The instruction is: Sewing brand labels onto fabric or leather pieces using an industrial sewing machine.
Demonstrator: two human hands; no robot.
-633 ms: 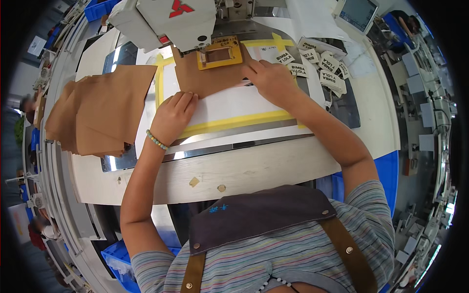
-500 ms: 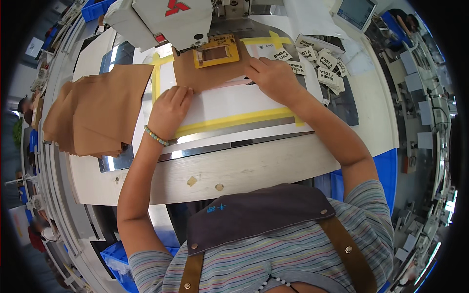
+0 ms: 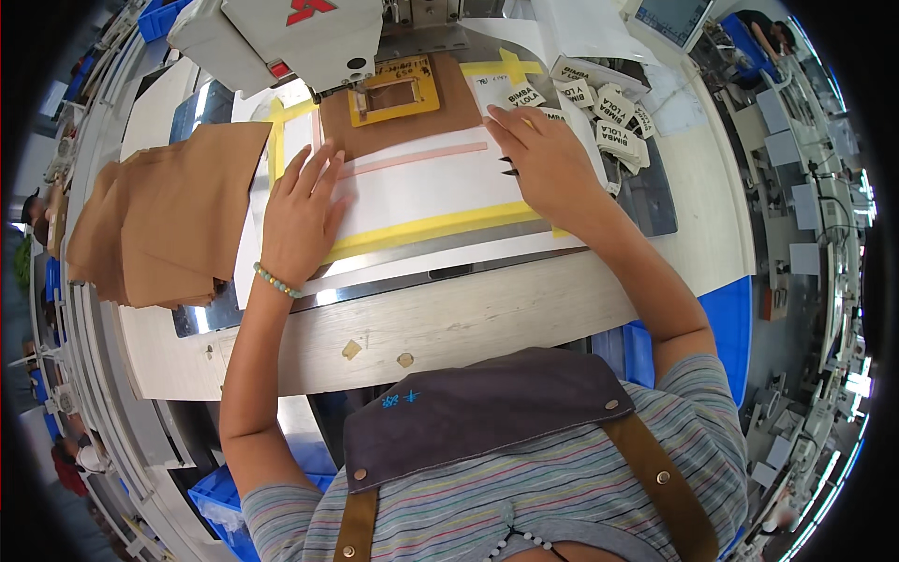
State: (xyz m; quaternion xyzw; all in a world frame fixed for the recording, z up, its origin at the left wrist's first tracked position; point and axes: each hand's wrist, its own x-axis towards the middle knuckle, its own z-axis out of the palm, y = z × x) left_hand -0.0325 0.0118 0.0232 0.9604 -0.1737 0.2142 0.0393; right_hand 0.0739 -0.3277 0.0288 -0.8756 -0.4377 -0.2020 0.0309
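Note:
A brown fabric piece [image 3: 403, 137] lies flat on the white sheet [image 3: 440, 192], under a yellow frame [image 3: 359, 114] on the sewing machine [image 3: 281, 42]. Its lower edge sits just above a pink strip [image 3: 421, 158] on the sheet. My left hand [image 3: 304, 211] is open, fingers apart, with fingertips at the piece's lower left corner. My right hand [image 3: 543, 164] stretches its index finger to the piece's lower right corner. Two dark pointed tips, apparently thread snips [image 3: 509, 169], poke out from under that palm; the rest is hidden.
A stack of brown pieces [image 3: 178, 220] lies at the left. White printed labels [image 3: 618, 117] are heaped at the right, several beside a box [image 3: 599, 75]. Yellow tape [image 3: 431, 228] borders the white sheet. A screen [image 3: 672, 19] stands at the far right.
The brown piece has been straightened, and its lower edge has moved away from me, uncovering the pink strip. My left fingers have let go and spread. The whole view has shifted slightly.

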